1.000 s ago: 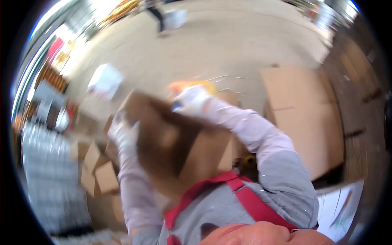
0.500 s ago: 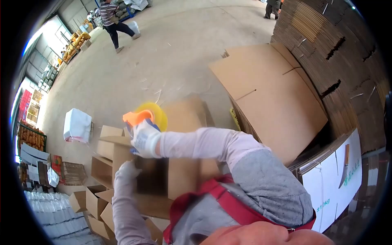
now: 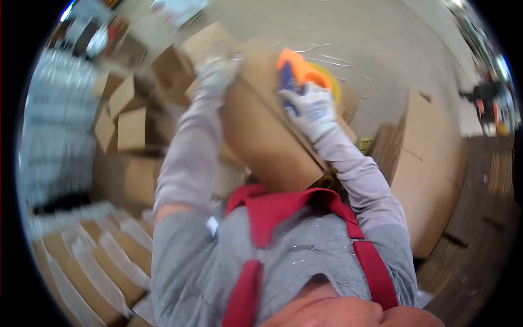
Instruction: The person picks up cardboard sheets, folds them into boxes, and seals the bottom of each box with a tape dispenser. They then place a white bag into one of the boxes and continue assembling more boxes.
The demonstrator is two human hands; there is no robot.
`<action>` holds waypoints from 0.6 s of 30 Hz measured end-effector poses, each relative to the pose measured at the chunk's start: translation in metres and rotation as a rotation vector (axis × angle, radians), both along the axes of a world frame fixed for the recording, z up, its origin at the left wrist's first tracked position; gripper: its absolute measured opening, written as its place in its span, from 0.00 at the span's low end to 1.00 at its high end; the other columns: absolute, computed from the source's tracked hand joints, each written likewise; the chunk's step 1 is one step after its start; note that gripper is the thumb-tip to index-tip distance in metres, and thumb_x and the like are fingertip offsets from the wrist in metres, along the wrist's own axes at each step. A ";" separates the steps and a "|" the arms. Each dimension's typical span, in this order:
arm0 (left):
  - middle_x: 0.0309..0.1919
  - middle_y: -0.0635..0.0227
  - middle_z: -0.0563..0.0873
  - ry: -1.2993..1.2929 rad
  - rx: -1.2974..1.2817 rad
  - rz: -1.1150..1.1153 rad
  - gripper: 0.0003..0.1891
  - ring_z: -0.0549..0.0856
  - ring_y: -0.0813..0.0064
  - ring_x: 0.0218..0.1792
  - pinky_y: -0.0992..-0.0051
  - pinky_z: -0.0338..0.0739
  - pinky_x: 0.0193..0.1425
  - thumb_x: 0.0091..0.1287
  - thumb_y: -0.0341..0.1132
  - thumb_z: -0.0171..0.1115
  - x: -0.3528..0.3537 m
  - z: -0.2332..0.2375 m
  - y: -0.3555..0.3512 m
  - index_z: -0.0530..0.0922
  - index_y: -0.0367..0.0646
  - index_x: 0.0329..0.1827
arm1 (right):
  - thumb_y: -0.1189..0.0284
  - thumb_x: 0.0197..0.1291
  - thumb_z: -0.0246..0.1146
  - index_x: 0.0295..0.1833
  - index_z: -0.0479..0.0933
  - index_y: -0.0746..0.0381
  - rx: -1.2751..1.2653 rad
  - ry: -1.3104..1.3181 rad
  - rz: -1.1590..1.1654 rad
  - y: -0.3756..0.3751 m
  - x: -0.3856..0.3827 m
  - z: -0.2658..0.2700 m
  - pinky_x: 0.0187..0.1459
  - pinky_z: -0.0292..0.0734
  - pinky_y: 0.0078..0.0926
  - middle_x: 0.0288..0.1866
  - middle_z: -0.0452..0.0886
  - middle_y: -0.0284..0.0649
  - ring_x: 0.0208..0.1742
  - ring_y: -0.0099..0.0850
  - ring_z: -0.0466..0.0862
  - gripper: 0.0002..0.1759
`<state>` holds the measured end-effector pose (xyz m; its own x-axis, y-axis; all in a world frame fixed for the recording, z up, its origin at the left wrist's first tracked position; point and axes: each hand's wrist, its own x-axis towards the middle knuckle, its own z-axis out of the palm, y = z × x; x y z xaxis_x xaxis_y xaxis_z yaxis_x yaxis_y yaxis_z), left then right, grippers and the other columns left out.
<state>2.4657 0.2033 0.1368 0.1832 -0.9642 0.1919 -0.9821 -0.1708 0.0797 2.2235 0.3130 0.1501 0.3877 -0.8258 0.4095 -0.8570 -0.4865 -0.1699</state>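
Observation:
A cardboard box [image 3: 267,136] lies in front of my body, a dark seam running along its upper face. My left hand [image 3: 217,71], in a white glove, is at the box's far left end; its fingers are blurred, so their grip cannot be made out. In my right hand [image 3: 313,106], gloved in white and blue, is an orange tape dispenser [image 3: 305,70] with a yellow roll of tape [image 3: 333,87], partly hidden behind it. My right hand and the dispenser are over the box's right side.
Open cardboard boxes [image 3: 133,128] stand in a group to the left, near a stack of clear-wrapped goods [image 3: 52,125]. Flattened cardboard [image 3: 430,174] is piled on the right. Long packed bundles [image 3: 92,267] lie at lower left. Loose strips [image 3: 332,59] lie on the floor.
My view has swung round. The box's dark opening, visible before, no longer shows; a seamed face is up. My hands have moved apart, the right still holding the tape dispenser.

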 end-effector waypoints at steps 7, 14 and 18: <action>0.56 0.61 0.77 0.163 0.214 -0.059 0.31 0.77 0.62 0.57 0.63 0.71 0.58 0.66 0.61 0.44 0.000 0.013 0.010 0.65 0.53 0.66 | 0.80 0.53 0.55 0.50 0.75 0.73 0.559 -1.189 0.200 0.013 -0.012 0.092 0.52 0.72 0.23 0.53 0.78 0.46 0.51 0.30 0.78 0.17; 0.49 0.64 0.81 0.100 0.221 -0.137 0.24 0.81 0.63 0.50 0.60 0.75 0.51 0.67 0.58 0.45 0.012 -0.012 -0.008 0.74 0.51 0.55 | 0.75 0.56 0.57 0.53 0.75 0.68 0.752 -1.068 0.304 0.042 0.015 0.021 0.53 0.69 0.25 0.52 0.77 0.41 0.53 0.31 0.75 0.18; 0.45 0.67 0.82 0.596 -0.201 -0.263 0.20 0.84 0.74 0.41 0.76 0.78 0.42 0.68 0.52 0.48 0.053 -0.002 0.000 0.78 0.54 0.54 | 0.78 0.57 0.58 0.52 0.75 0.69 0.854 -1.199 0.308 0.050 0.013 0.035 0.48 0.71 0.21 0.52 0.75 0.42 0.48 0.27 0.75 0.17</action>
